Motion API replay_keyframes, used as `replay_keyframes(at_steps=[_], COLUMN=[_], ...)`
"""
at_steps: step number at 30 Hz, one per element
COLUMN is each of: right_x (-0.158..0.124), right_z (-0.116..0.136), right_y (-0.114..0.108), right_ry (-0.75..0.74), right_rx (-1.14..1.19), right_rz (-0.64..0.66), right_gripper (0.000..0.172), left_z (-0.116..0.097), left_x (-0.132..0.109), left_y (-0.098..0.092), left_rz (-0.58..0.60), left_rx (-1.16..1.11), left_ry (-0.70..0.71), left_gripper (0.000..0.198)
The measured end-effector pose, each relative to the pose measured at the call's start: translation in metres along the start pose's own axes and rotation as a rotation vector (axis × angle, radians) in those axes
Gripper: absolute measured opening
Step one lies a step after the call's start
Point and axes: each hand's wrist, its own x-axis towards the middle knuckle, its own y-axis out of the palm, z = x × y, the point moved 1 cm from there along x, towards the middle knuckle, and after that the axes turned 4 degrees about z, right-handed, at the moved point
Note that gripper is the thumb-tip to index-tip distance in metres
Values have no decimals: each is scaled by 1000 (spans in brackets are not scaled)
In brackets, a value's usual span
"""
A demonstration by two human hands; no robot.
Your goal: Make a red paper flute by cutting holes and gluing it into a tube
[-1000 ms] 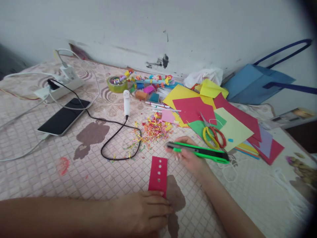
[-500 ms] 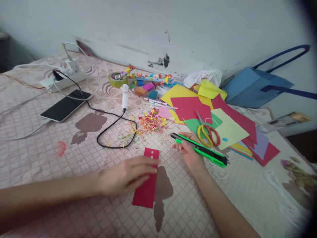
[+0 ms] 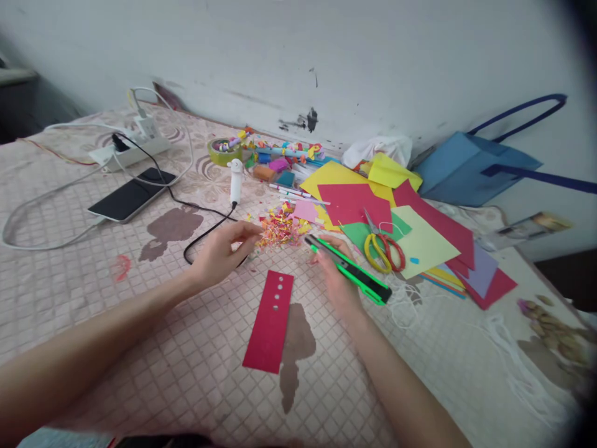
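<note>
My right hand (image 3: 339, 274) is wrapped round a green and black utility knife (image 3: 352, 269), its tip pointing up and left. My left hand (image 3: 224, 252) hovers at the left edge of a heap of colourful paper shreds (image 3: 282, 225). Its fingers reach forward, thumb apart from them, with nothing visible in the grasp. Between my forearms a red paper strip (image 3: 268, 330) lies flat on the table, with several round holes in a row along its upper half. Neither hand touches the strip.
Scissors (image 3: 385, 249) rest on coloured paper sheets (image 3: 429, 239) at the right. A white handheld device (image 3: 236, 180) stands behind my left hand, its black cord looping on the cloth. Further left are a phone (image 3: 130, 194) and power strip (image 3: 135, 152). A blue bag (image 3: 471, 165) leans by the wall.
My left hand has left the red strip and moved up and left to the shreds, uncovering the punched holes. My right hand with the utility knife has shifted slightly left.
</note>
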Motion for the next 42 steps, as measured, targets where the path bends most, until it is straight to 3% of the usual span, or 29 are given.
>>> replay_keyframes(at_steps=[3,6,12,18,32,38,42], right_x=[-1,-1,10,10,15,12,14], right_z=[3,2,-1,5,1,1,4], right_y=[-8,-17,-39,-56,-56,-51,-55], right_ry=[-62,-12,-197,-322,-267,-189,-159], right_rx=[-20,-123,-255,-355,-326,-236,-211], right_rz=[-55,42,-214,-349,-306,-264,-279], right_gripper=[27,24,28,25,26,11,17], left_z=[1,0,-4,-2,4,1,2], left_x=[-3,-5,-13,-15,-13,-12,-12], left_y=[-3,-2,9,17,18,17,18], left_rz=[19,43,45,30,-1,12,14], left_rx=[45,80,122,142,166,172,180], left_ry=[24,74,198,307,324,316,322], left_gripper=[17,19,23,26,23,25,26])
